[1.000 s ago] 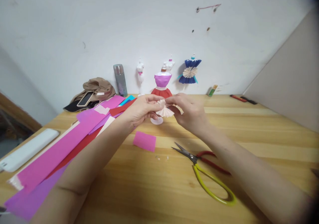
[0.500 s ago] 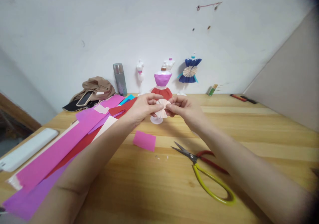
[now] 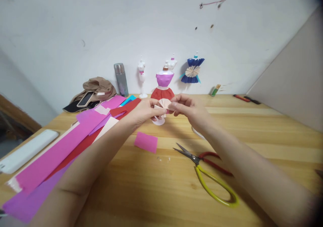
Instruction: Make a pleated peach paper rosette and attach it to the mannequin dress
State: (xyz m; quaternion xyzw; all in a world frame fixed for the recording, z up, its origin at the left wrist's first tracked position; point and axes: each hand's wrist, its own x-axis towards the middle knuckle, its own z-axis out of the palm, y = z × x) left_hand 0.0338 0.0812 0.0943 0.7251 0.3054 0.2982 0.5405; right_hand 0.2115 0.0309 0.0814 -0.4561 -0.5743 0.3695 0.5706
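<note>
Both hands meet above the middle of the wooden table (image 3: 252,126). My left hand (image 3: 145,110) and my right hand (image 3: 188,109) pinch a small pleated pale-peach paper fan (image 3: 163,103) between their fingertips, one on each side. Right behind the fan stands a small mannequin in a pink and red paper dress (image 3: 163,85), its white round base (image 3: 158,120) showing below my fingers. A pink paper rectangle (image 3: 146,142) lies flat just in front of my left wrist.
Yellow-and-red-handled scissors (image 3: 209,174) lie near my right forearm. Long pink, purple and red paper sheets (image 3: 63,146) cover the left side. At the back stand a grey flask (image 3: 120,75), a bare white mannequin (image 3: 142,75), a blue-dressed mannequin (image 3: 191,72) and a brown cloth with a phone (image 3: 93,92).
The pleated paper has gone from a downward-hanging fan to a rounder rosette, then a fan spread upward. Both hands rose slightly and stayed pinched on it.
</note>
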